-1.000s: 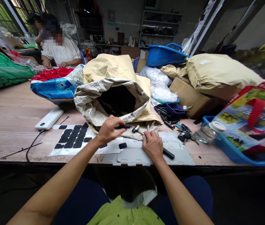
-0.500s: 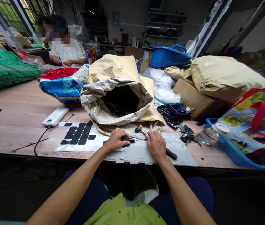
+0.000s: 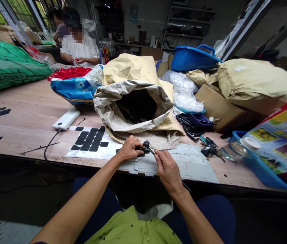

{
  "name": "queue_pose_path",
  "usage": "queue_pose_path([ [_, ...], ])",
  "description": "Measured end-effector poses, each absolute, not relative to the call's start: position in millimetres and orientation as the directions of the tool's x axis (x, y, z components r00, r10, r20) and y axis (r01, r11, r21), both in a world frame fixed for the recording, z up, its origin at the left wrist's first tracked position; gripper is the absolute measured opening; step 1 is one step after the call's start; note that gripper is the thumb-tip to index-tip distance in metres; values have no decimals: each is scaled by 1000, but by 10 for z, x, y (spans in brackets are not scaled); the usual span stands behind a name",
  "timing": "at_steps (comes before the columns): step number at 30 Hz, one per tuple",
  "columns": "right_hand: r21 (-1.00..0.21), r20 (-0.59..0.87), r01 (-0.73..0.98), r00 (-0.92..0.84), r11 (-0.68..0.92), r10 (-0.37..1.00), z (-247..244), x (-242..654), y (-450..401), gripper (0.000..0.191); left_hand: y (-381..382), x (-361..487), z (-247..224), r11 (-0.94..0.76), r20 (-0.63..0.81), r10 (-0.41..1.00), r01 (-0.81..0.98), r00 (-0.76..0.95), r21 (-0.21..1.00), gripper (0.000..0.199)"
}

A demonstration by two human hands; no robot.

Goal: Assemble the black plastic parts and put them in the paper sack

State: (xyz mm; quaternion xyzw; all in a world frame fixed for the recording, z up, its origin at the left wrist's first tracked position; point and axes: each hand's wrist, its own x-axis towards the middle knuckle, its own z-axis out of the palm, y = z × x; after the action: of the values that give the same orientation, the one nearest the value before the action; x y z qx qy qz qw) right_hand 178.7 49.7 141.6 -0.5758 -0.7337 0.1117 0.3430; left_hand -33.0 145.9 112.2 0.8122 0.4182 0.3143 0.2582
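Honestly, looks mid-job: left hand [image 3: 128, 148] pinching a black part [image 3: 140, 148], right hand [image 3: 167, 168] gripping the hammer [image 3: 146, 143] right by it, patches [image 3: 89, 139] remaining on the sheet [image 3: 105, 154].

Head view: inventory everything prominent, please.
Round-headed metal hammer: one, silver and black, front centre
Slim part: one, black, by hammer head
Flat rounded patches: many, black, on white sheet
Flat board: one, grey, front centre
Open-mouthed sack: one, beige-grey, centre
Rectangular device: one, white, left of patches
Printed sack: one, green, far left
Plastic tubs: at least two, blue, right
Cardboard box: one, brown, rear right
People: two, one white-shirted, rear left
Left grip: one, bare, on slim part
Right grip: one, bare, around hammer shaft
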Motion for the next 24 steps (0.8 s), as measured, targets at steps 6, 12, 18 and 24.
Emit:
queue_pose_path([
  [6,-532,436,772,-102,348,894,1403,1765,451,35,1476,-328,1093,-508,298,845,491,445,708,12],
  [12,-476,407,815,-128,330,904,1313,1813,468,33,1483,-321,1071,-510,305,845,492,438,706,8],
  [18,-510,423,795,-101,329,900,1317,1922,451,33,1483,-314,1056,-498,303,855,503,421,706,16],
  [24,-498,418,825,-40,266,908,1315,2034,602,30,1458,-306,1086,-509,312,852,526,420,681,14],
])
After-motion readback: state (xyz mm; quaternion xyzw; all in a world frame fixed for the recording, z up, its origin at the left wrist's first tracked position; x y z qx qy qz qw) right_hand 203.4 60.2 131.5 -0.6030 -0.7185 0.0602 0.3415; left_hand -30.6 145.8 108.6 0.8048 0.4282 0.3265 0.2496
